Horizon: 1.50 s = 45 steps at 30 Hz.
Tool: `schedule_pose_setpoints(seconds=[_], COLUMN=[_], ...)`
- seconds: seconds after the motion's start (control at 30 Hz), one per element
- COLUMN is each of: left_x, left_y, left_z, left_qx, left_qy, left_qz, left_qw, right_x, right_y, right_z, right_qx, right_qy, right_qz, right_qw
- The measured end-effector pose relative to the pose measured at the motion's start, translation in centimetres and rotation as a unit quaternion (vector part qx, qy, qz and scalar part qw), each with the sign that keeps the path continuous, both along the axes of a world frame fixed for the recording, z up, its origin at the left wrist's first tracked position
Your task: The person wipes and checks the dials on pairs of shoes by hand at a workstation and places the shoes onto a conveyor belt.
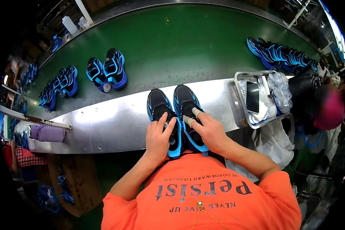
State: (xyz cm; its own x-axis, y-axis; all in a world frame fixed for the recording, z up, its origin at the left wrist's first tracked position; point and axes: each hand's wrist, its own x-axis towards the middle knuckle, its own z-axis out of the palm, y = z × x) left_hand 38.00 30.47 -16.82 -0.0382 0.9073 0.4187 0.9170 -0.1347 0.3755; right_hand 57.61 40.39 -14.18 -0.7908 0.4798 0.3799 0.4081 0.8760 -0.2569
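Note:
Two black sneakers with bright blue trim stand side by side on the metal ledge in front of me, toes pointing away: a left sneaker (155,100) and a right sneaker (184,96). My left hand (157,135) grips the left sneaker around its laces and tongue, fingers bent over the upper. On the right sneaker, my right hand (210,132) holds the lace area; pale wraps cover two of its fingertips. What lies beneath the fingers is partly hidden. The heels of both shoes sit close against my orange shirt (203,188).
Beyond the metal ledge (115,122) runs a green conveyor belt (172,46). Another sneaker pair (115,71) stands on it; more shoes line its left and a row of sneakers (274,53) its far right. A metal tray (239,86) holds a phone (252,96) and plastic bags. A purple bottle (50,133) lies left.

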Motion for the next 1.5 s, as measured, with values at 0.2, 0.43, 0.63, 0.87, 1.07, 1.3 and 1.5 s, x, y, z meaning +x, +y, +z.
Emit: schedule_pose_setpoints(seconds=[0.2, 0.43, 0.63, 0.87, 1.07, 1.3, 1.5], left_x=[-0.1, -1.1, -2.7, -2.9, -3.3, -3.1, -4.0], left_y=[-0.1, -0.9, 0.7, 0.3, 0.7, 0.2, -1.0], left_z=[1.6, 6.5, 9.4, 9.8, 10.3, 11.2, 12.1], left_qx=[-0.013, -0.024, -0.067, -0.057, -0.104, -0.063, -0.107], left_qy=[0.033, -0.191, -0.205, -0.201, -0.200, -0.217, -0.299], left_qz=[0.002, 0.021, -0.019, -0.079, -0.038, -0.019, -0.059], left_qw=[0.999, 0.981, 0.976, 0.975, 0.974, 0.974, 0.946], right_x=[-0.8, 0.1, 0.4, -0.1, -1.0, -1.0, -1.0], right_y=[-0.4, 1.0, 2.4, 3.2, 3.2, 3.0, 2.6], right_z=[1.8, 8.2, 9.1, 11.0, 9.8, 10.3, 13.4], right_qx=[-0.003, -0.350, -0.314, -0.327, -0.255, -0.309, -0.430], right_qy=[-0.023, 0.069, 0.028, 0.073, -0.004, 0.019, -0.014], right_qz=[0.019, 0.080, 0.060, 0.127, 0.035, 0.052, 0.097], right_qw=[1.000, 0.931, 0.947, 0.934, 0.966, 0.949, 0.898])
